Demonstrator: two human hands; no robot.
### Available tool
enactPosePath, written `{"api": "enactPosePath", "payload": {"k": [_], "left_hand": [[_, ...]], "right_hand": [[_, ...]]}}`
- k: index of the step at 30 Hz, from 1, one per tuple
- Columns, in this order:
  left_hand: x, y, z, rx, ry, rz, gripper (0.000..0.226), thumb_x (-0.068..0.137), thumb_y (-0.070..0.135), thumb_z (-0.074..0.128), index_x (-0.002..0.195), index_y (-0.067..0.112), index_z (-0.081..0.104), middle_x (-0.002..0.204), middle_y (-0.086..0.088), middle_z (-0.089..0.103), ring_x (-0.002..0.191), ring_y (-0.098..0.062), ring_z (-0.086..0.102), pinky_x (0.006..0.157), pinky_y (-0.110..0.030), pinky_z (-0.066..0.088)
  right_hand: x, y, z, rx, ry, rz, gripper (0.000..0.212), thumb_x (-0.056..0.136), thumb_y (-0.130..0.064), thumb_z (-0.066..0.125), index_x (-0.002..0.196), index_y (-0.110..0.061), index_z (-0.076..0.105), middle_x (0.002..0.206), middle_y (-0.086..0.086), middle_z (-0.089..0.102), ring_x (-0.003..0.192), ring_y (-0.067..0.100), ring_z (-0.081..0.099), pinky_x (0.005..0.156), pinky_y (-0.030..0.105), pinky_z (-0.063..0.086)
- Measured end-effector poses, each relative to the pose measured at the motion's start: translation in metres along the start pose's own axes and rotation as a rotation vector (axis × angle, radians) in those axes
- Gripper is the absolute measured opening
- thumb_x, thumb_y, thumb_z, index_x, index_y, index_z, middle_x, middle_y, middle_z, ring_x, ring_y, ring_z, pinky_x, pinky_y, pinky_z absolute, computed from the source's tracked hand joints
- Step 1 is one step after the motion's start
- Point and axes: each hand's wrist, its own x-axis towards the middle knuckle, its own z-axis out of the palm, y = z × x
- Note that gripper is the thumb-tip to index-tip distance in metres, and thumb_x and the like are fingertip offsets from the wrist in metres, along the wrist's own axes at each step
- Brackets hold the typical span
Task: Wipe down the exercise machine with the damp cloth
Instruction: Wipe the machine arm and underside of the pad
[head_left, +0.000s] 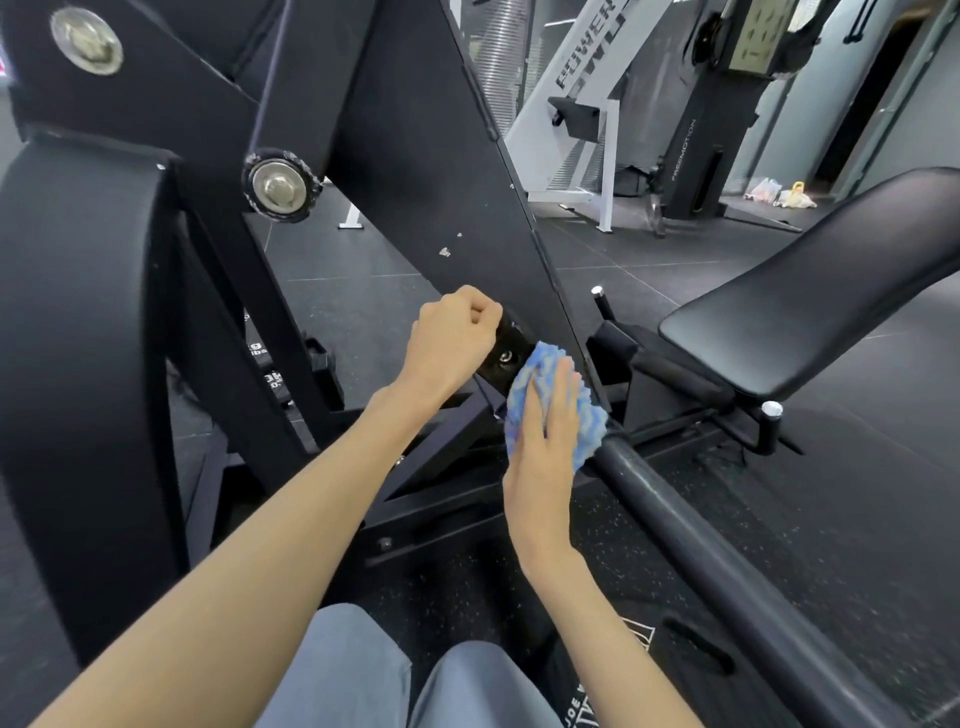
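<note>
A black exercise machine (426, 171) fills the left and centre, with a wide slanted arm running down to a bolted bracket. My right hand (545, 447) presses a blue and white cloth (589, 423) flat against the lower end of that arm, fingers straight over the cloth. My left hand (452, 343) is just left of it, fingers curled round the edge of the slanted arm above the bracket. The cloth's underside is hidden by my hand.
A black padded bench seat (810, 312) rises at the right. A thick black bar (691, 530) runs from under the cloth toward the lower right. A white machine frame (576, 104) stands at the back. My knees (395, 680) are at the bottom.
</note>
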Motion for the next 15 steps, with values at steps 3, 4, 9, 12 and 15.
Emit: {"api": "enactPosePath", "payload": {"k": [3,4,9,12,15], "left_hand": [[0.000,-0.002,-0.001,-0.026,0.007,0.026,0.024,0.097,0.023,0.045,0.108,0.014,0.064,0.100,0.000,0.068,0.094,-0.013,0.058,0.084,-0.027,0.044],[-0.001,-0.002,-0.001,-0.023,0.006,0.035,0.024,0.097,0.021,0.045,0.108,0.014,0.064,0.100,-0.001,0.068,0.095,-0.013,0.059,0.085,-0.026,0.045],[-0.003,0.001,-0.005,-0.037,-0.013,0.035,0.027,0.098,0.027,0.045,0.109,0.013,0.065,0.098,-0.001,0.066,0.094,-0.013,0.056,0.084,-0.025,0.042],[-0.005,0.004,-0.005,-0.071,-0.031,-0.008,0.035,0.096,0.042,0.044,0.105,0.015,0.064,0.092,0.004,0.061,0.093,-0.013,0.055,0.086,-0.027,0.040],[-0.006,0.007,-0.007,-0.053,-0.062,-0.014,0.034,0.094,0.045,0.049,0.104,0.016,0.063,0.095,0.005,0.062,0.097,-0.011,0.056,0.090,-0.027,0.042]], "right_hand": [[0.008,-0.012,-0.004,0.078,-0.028,-0.106,0.093,0.067,0.032,0.047,0.147,-0.006,0.020,0.157,0.012,0.011,0.147,0.028,0.008,0.117,0.048,0.016],[0.006,-0.008,-0.006,0.060,-0.042,-0.113,0.088,0.069,0.031,0.045,0.147,-0.006,0.026,0.157,0.012,0.013,0.146,0.027,0.010,0.118,0.047,0.015],[-0.033,0.022,-0.011,0.056,-0.119,-0.102,0.060,0.089,0.015,0.040,0.146,-0.006,0.033,0.157,0.009,0.020,0.145,0.021,0.018,0.119,0.040,0.017],[-0.036,-0.002,-0.027,0.663,-0.072,0.357,0.042,0.100,-0.006,0.039,0.141,-0.016,0.042,0.151,-0.002,0.033,0.140,0.006,0.028,0.114,0.023,0.025],[-0.021,-0.027,-0.032,1.092,-0.036,0.882,0.024,0.097,-0.037,0.047,0.120,-0.034,0.052,0.126,-0.009,0.053,0.112,0.008,0.053,0.095,0.031,0.041]]}}
